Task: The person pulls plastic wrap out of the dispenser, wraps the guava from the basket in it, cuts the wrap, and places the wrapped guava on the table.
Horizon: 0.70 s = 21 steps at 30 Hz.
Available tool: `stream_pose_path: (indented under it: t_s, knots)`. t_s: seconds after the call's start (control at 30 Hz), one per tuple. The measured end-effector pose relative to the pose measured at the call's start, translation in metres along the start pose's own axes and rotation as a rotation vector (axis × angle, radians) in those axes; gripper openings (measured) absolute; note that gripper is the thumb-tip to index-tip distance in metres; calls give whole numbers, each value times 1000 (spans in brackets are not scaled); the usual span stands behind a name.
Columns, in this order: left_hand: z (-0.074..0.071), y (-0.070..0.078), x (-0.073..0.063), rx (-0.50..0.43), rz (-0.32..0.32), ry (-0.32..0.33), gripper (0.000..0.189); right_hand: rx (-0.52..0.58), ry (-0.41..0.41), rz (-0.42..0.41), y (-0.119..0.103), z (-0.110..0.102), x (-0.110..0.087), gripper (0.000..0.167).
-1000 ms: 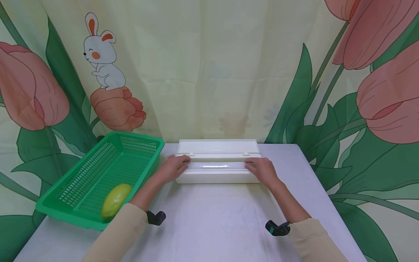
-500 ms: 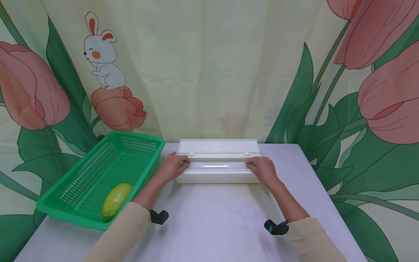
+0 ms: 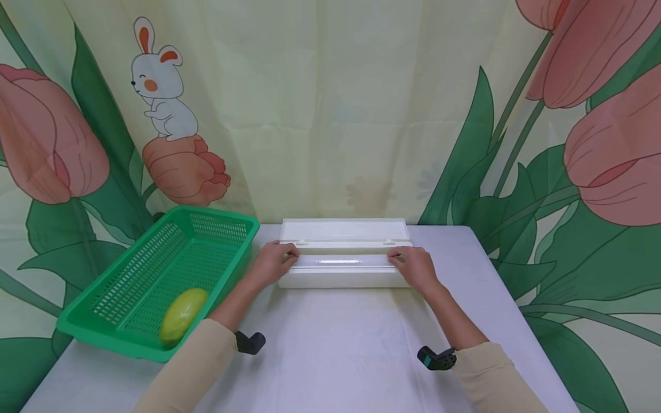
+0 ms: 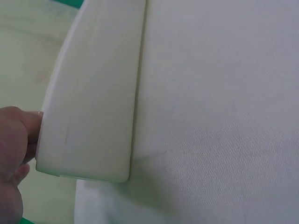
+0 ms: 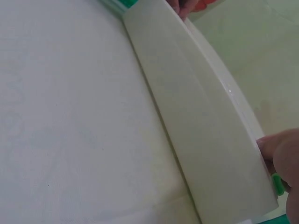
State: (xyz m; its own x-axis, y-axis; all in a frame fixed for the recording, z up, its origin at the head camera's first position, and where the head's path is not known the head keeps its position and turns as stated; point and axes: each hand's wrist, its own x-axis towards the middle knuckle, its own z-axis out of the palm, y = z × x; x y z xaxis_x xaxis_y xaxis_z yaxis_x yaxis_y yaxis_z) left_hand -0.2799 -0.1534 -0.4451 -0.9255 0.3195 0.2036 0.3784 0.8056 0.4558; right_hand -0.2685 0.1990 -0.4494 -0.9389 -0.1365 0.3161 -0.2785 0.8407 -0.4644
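Observation:
A long white cling film dispenser (image 3: 343,279) sits at the back of the table, its lid (image 3: 343,230) tipped up behind. Across its opening lies glossy, clear cling film (image 3: 341,261). At the left end my left hand (image 3: 271,264) pinches the film's edge between thumb and fingers. My right hand (image 3: 416,268) does the same at the right end. Both wrist views show the dispenser's plain front wall (image 4: 93,102) close up, with the fingertips partly hidden behind its top edge. A small green piece (image 5: 278,184) shows beneath the right fingers.
To the left stands a green plastic basket (image 3: 121,343) with a yellow-green melon (image 3: 183,316) in it, close to the left forearm. White cloth covers the table (image 3: 335,350). A printed curtain (image 3: 330,115) hangs right behind the back edge.
The fingers of both hands have drawn in a little at the film's edges, and the left forearm has shifted slightly right. The dispenser, basket and melon stay where they were.

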Motion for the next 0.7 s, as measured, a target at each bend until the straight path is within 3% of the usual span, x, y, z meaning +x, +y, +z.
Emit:
stream_pose_path:
  t_s: [0.37,0.7]
  knots:
    - [2,-1,-3,-82,-72,4,13,43,31,-57,2,0,-2,12]
    - [2,-2,-6,-177,-32,93,9,77,58,-63,3,-3,-3,13]
